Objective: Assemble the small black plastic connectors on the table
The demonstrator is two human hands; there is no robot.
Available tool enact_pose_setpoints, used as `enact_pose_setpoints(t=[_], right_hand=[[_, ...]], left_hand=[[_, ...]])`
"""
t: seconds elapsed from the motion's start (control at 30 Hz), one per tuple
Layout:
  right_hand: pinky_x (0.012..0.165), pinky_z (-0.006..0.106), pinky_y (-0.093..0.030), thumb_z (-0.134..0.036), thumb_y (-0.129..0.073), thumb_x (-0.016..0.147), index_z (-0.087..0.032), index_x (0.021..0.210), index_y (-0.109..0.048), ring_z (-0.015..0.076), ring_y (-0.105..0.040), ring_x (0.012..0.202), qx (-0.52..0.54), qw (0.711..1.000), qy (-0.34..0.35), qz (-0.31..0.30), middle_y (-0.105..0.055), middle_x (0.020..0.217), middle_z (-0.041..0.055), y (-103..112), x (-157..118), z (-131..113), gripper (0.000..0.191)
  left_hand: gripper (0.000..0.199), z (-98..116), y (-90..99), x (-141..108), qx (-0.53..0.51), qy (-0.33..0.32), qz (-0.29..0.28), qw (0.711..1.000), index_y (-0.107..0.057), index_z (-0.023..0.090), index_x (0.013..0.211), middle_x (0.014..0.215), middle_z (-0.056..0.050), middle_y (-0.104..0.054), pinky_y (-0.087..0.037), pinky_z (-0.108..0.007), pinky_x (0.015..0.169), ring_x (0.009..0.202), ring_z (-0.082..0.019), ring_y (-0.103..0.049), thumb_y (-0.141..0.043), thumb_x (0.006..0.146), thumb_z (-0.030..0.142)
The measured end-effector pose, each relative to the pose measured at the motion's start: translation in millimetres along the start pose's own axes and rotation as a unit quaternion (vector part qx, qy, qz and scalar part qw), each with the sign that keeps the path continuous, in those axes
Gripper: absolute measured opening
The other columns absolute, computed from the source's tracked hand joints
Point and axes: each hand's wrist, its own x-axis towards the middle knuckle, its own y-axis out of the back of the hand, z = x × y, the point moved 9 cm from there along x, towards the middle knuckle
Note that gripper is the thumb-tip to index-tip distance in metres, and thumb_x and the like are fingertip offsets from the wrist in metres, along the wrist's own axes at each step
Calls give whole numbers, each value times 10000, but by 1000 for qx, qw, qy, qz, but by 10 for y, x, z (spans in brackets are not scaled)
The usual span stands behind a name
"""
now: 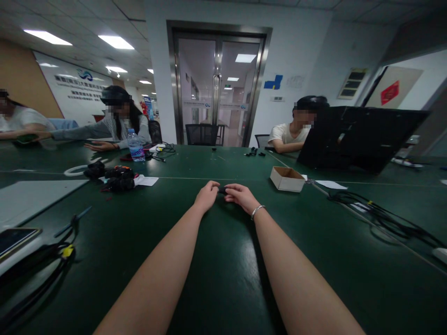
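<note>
Both my arms reach forward over the dark green table (pixel 223 260). Between my hands is a small black cylinder-like object (pixel 222 190), too small and too covered by fingers to name its kind. My left hand (pixel 206 196) pinches its left end with thumb and fingertips. At the other end, my right hand (pixel 241 196) grips it with thumb and bent fingers, a silver bracelet (pixel 257 212) on that wrist. The object lies level, at or just above the tabletop; I cannot tell whether it touches.
An open cardboard box (pixel 287 179) stands to the right. Black cables (pixel 387 218) lie beyond it, near a large black monitor (pixel 356 137). On the left are a phone (pixel 17 239), a cable bundle (pixel 64 260), black gear (pixel 118 178) and a water bottle (pixel 135 146). Several people sit around the table.
</note>
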Motion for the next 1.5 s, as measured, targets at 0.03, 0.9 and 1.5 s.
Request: enact_pose_setpoints(t=[0.03, 0.9, 1.5], right_hand=[[536, 162, -566, -6, -612, 809, -87, 925, -616, 111, -641, 552, 1, 1000, 1, 0, -658, 721, 55, 5, 5, 3, 141], [551, 166, -570, 5, -583, 822, -88, 935, -618, 110, -642, 559, 5, 1000, 0, -7, -660, 731, 59, 2, 9, 10, 151], [552, 166, -572, -21, -593, 823, -97, 935, -622, 106, -641, 566, 4, 1000, 4, -11, -661, 768, 60, -2, 5, 2, 138]], left_hand=[[275, -4, 1, 1, -6, 2, 0, 1000, -590, 219, 1004, 781, -11, -631, -401, -249, 652, 718, -147, -573, -398, 859, 352], [273, -33, -14, 12, -21, 4, -16, 1000, -601, 209, 1018, 719, -4, -602, -386, -243, 596, 660, -138, -550, -425, 836, 310], [275, 14, -36, -7, -41, -11, -25, 999, -603, 207, 1011, 670, 3, -575, -383, -233, 580, 625, -132, -532, -416, 835, 303]])
